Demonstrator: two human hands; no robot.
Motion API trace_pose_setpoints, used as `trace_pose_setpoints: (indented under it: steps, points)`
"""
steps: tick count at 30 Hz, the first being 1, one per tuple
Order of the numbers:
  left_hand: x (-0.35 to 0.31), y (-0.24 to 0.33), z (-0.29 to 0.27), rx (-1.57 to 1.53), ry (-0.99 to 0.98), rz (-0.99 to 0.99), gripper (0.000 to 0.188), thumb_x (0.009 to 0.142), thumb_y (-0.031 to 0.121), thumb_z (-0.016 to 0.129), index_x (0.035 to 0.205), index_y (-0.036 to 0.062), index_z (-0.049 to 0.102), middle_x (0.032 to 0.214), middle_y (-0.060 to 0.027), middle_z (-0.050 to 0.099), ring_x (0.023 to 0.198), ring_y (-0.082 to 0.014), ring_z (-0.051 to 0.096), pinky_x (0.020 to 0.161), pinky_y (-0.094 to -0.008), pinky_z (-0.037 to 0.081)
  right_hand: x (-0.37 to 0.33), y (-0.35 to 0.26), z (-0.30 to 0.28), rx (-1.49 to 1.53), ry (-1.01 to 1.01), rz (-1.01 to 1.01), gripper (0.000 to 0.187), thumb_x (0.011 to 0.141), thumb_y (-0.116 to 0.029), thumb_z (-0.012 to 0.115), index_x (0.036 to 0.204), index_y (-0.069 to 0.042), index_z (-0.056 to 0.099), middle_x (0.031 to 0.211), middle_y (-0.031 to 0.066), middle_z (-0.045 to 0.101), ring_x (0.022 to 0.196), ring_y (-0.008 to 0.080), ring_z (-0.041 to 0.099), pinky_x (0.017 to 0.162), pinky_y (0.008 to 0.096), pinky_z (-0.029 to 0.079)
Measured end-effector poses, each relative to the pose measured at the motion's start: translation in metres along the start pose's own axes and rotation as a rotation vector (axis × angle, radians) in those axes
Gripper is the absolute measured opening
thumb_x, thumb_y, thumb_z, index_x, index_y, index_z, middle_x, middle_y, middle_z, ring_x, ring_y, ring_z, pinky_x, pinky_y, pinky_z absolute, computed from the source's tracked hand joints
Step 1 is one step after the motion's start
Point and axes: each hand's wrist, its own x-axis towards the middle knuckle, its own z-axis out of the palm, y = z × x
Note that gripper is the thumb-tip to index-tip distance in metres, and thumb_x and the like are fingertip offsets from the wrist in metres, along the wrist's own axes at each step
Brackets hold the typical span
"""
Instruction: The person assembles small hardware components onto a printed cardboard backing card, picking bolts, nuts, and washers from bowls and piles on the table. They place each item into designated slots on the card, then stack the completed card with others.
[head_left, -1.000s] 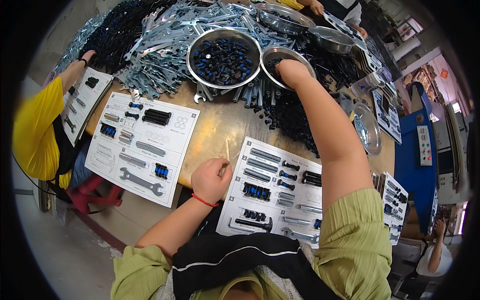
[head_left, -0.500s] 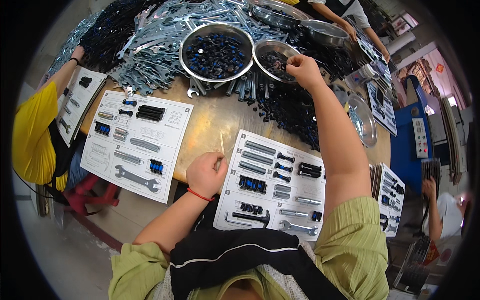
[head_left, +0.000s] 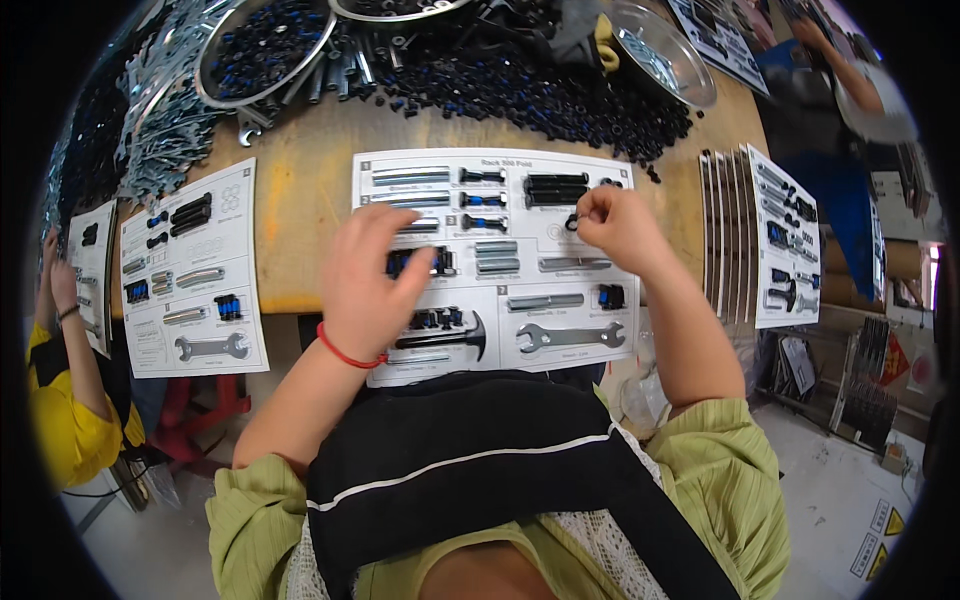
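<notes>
The right hand [head_left: 618,230] pinches a small black ring [head_left: 571,223] by its edge, probably because it is so slight, at the parts card's [head_left: 590,165] upper-right panel on the desk [head_left: 298,200], while the left hand [head_left: 362,270], loosely open and apparently empty, spans the card's left side.

Small black ring [head_left: 572,223] pinched by right hand [head_left: 618,232] over white parts card [head_left: 480,290]; card's left side partly covered by left hand [head_left: 372,272], fingers spread. Black hardware [head_left: 530,105] piled beyond on surface [head_left: 305,200], wrenches [head_left: 170,100] heaped far left.
</notes>
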Motion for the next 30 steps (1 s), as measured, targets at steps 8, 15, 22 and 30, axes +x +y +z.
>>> trace_pose_setpoints:
  steps: [8, 15, 22, 30]
  points:
    - [0.013, 0.058, 0.085, 0.156, -0.407, 0.331, 0.054, 0.076, 0.036, 0.078, 0.120, 0.0083, 0.063, 0.141, -0.0193, 0.046, 0.135, -0.0406, 0.039, 0.107, -0.0514, 0.036, -0.013, 0.051, 0.011, 0.118, 0.123, 0.162, 0.025, 0.082, -0.021, 0.077, 0.080, 0.003, 0.070, 0.065, 0.0075, 0.065, 0.057, 0.0141, 0.056, 0.055, 0.0317, 0.046]
    - [0.011, 0.066, 0.109, 0.352, -0.548, 0.310, 0.066, 0.080, 0.053, 0.071, 0.129, 0.0096, 0.061, 0.149, -0.0189, 0.039, 0.144, -0.0394, 0.026, 0.116, -0.0561, 0.022, -0.022, 0.066, 0.000, 0.007, 0.263, 0.116, 0.024, 0.082, -0.022, 0.075, 0.092, -0.001, 0.071, 0.071, 0.0107, 0.067, 0.062, 0.0209, 0.062, 0.060, 0.0344, 0.049]
    - [0.016, 0.071, 0.117, 0.361, -0.486, 0.290, 0.068, 0.080, 0.053, 0.071, 0.132, 0.0107, 0.058, 0.150, -0.0187, 0.038, 0.145, -0.0383, 0.024, 0.116, -0.0578, 0.020, -0.027, 0.049, 0.010, -0.139, 0.235, -0.115, 0.024, 0.080, -0.015, 0.075, 0.103, -0.009, 0.071, 0.075, 0.0077, 0.064, 0.066, 0.0207, 0.060, 0.062, 0.0344, 0.049]
    - [0.017, 0.075, 0.129, 0.416, -0.543, 0.293, 0.070, 0.080, 0.055, 0.070, 0.133, 0.0118, 0.056, 0.151, -0.0173, 0.037, 0.145, -0.0382, 0.024, 0.115, -0.0595, 0.021, -0.024, 0.054, 0.011, -0.207, 0.234, -0.165, 0.022, 0.079, -0.014, 0.075, 0.101, -0.009, 0.072, 0.076, 0.0079, 0.064, 0.067, 0.0223, 0.061, 0.062, 0.0354, 0.049]
